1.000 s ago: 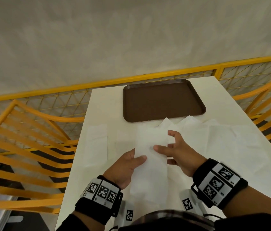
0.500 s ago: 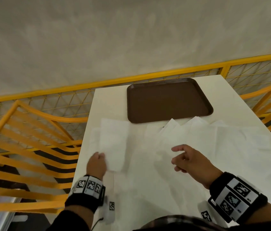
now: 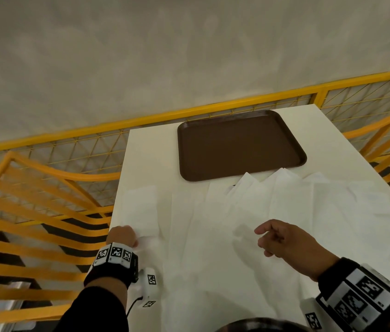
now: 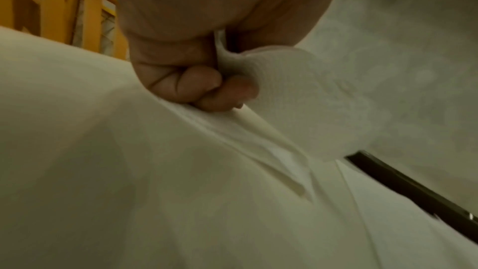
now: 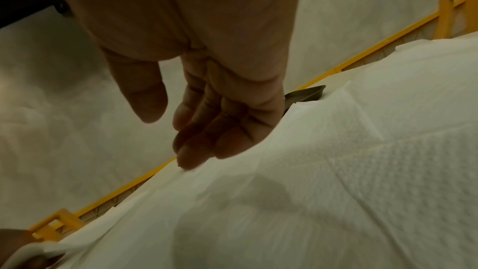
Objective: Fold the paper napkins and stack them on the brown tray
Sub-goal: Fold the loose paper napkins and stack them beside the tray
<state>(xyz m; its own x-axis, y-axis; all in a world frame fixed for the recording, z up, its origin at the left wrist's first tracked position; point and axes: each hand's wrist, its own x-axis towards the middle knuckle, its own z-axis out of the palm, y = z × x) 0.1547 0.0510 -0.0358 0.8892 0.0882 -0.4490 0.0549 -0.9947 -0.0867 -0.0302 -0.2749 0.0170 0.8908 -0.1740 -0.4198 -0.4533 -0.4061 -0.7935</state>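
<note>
- The left hand (image 3: 121,236) grips the near end of a folded napkin (image 3: 141,209) at the white table's (image 3: 150,152) left edge.
- The strip runs away from the grip toward the far side.
- Right of the grip, unfolded napkins (image 3: 273,212) overlap, and the right hand (image 3: 287,243) hovers above them, fingers loosely curled.
- Beyond lies the brown tray (image 3: 237,144), bare.
</note>
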